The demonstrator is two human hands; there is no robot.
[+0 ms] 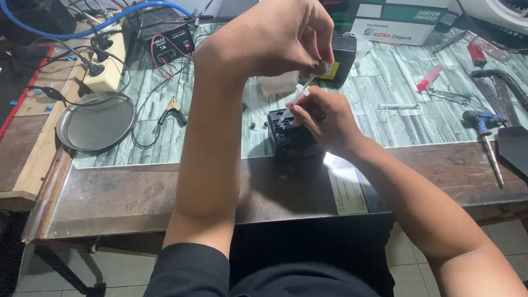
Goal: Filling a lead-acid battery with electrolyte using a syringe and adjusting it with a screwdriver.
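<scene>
Both your forearms reach forward over the near edge of the workbench [160,193], bare below dark sleeves pushed to the elbow. Your left forearm rises steeply, wrist bent over, so your left hand [277,34] hangs highest, knuckles up, thumb and fingertips pinched together pointing down. Your right forearm comes in from the near right corner at a low slant. Your right hand [324,120] sits just beneath the left, fingers curled inward in a tight pinch.

Two hands, one syringe [302,93], two black batteries (one farther back), one round metal tray [96,122], one screwdriver [487,136].
</scene>
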